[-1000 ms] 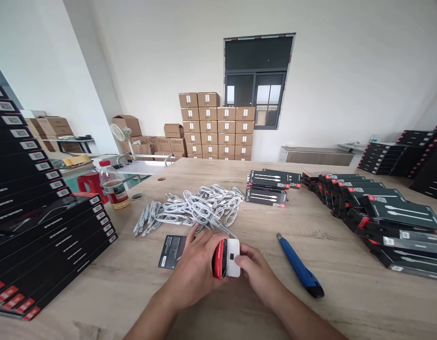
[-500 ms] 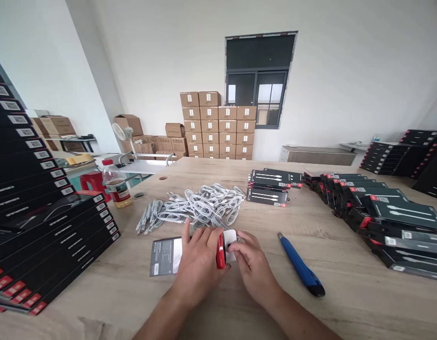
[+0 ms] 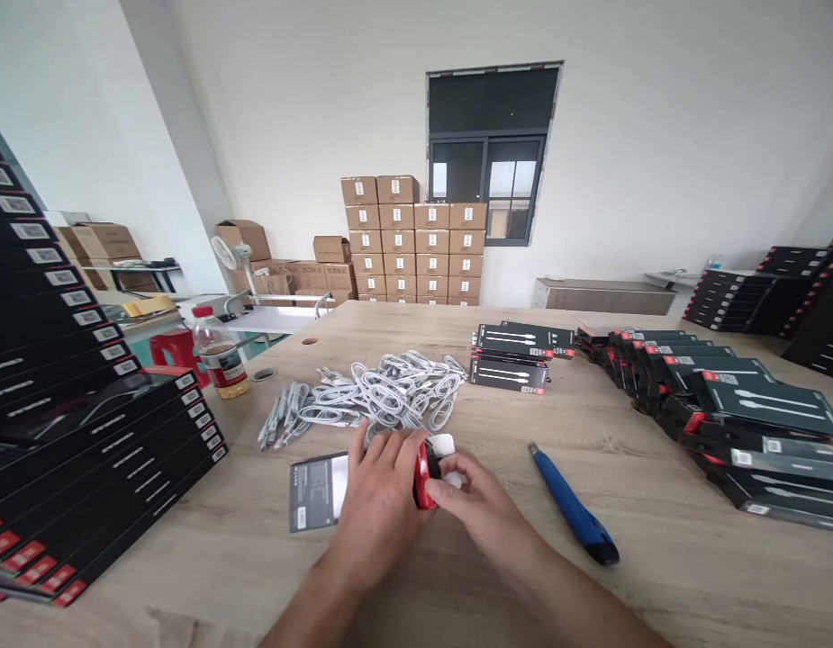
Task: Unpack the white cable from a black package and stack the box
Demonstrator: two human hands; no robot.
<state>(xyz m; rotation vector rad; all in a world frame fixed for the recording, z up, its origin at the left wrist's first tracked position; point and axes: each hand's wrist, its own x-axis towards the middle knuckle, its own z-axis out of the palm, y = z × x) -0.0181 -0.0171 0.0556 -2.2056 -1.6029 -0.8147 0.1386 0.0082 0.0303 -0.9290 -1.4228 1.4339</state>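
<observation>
My left hand (image 3: 382, 481) lies over a small black and red cable box (image 3: 424, 481) and grips it, covering most of it. The box's red edge and white inner flap face right. At that end my right hand (image 3: 480, 499) is closed on the box, thumb against the red edge and fingers by the white flap. Partly under my left hand is a grey printed card or sleeve (image 3: 312, 495), flat on the table. Just beyond the hands lies a loose pile of coiled white cables (image 3: 395, 387).
A blue utility knife (image 3: 571, 504) lies right of my hands. Black cable boxes (image 3: 511, 355) sit behind it, with more boxes (image 3: 760, 396) at right and tall stacks (image 3: 132, 450) at left. A drink bottle (image 3: 219, 353) stands by the left stack.
My right thumb has moved onto the red edge of the box, and the fingers have shifted around the white flap. My left hand keeps its grip almost unmoved.
</observation>
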